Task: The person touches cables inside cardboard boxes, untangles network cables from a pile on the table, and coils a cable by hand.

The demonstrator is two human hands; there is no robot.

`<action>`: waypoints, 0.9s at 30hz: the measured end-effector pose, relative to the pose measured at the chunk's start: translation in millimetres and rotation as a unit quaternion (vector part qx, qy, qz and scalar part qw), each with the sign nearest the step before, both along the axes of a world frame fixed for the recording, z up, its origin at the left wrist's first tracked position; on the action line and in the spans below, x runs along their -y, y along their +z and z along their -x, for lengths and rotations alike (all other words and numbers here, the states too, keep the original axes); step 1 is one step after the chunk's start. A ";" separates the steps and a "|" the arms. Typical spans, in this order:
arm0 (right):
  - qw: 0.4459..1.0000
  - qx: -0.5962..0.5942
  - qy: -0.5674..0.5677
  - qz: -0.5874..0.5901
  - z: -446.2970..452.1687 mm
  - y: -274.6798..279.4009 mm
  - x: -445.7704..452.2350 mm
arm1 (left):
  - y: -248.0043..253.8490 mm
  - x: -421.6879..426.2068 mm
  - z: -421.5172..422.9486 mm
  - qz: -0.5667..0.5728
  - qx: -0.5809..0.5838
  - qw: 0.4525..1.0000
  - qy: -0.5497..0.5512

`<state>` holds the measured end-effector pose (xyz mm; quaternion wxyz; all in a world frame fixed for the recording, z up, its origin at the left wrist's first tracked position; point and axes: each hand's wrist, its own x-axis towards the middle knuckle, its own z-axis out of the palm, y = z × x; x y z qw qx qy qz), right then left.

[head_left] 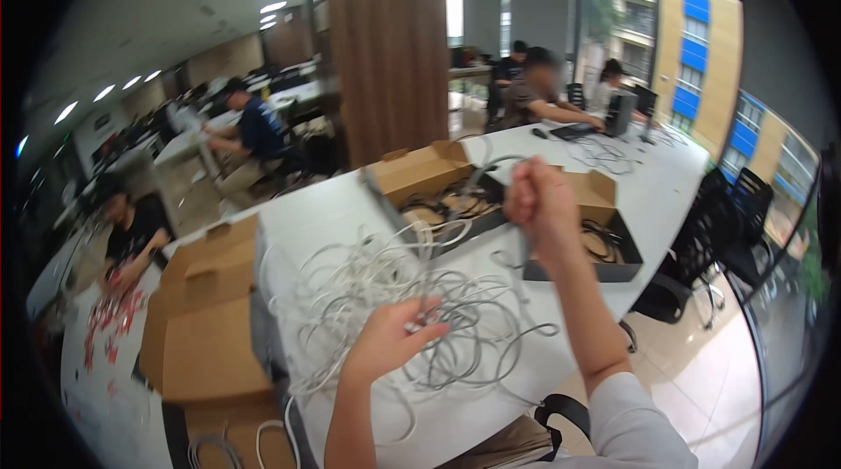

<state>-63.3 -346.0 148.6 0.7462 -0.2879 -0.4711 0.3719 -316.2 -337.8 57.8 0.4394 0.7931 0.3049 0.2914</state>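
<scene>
A large tangle of white and grey cables [368, 281] lies on the white table in front of me. My left hand [390, 339] is low over the near side of the tangle, its fingers closed around a light cable that runs upward, blurred, from the fingertips. My right hand [540, 199] is raised in a fist above the gap between two open boxes. A grey cable [501, 160] arcs into this fist from the left; its end inside the fingers is hidden.
An open cardboard box [420, 162] holds dark cables, and another box [618, 268] at right holds a black coil. A larger open box [206, 338] stands at left with cables inside. Co-workers sit at the far end and at left, near red-and-white pieces [109, 324]. Black chairs [692, 250] stand right.
</scene>
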 end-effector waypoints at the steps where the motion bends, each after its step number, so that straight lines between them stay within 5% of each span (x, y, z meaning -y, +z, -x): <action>1: 1.000 0.009 -0.013 -0.003 8.2 0.6 2.3 | -7.7 -3.8 -2.8 0.022 -0.006 1.000 -0.008; 6: 0.995 0.071 -0.035 -0.058 7.7 -35.8 -37.8 | 5.8 -2.4 -7.4 -0.117 0.073 0.978 0.156; 8: 0.896 0.264 -0.341 -0.103 20.2 -44.3 -51.5 | 2.4 -10.2 3.8 -0.107 0.137 0.966 0.192; 11: 0.773 0.364 -0.498 -0.148 48.2 -34.1 -26.6 | -1.7 -18.6 23.4 -0.106 0.162 0.954 0.228; 15: 0.852 0.493 -0.138 -0.112 71.6 -45.0 6.4 | 5.9 -14.7 24.4 -0.059 0.266 0.917 0.290; 17: 0.834 0.545 0.026 -0.083 79.6 -62.9 -1.9 | 7.6 -10.6 20.7 -0.061 0.306 0.902 0.299; 22: 0.896 0.416 0.076 -0.139 79.7 -75.0 -5.7 | 4.0 -10.3 9.3 -0.056 0.320 0.865 0.383; 27: 0.904 0.372 0.174 -0.120 67.8 -69.4 -5.2 | 0.9 -10.4 -12.6 -0.315 0.249 0.885 0.237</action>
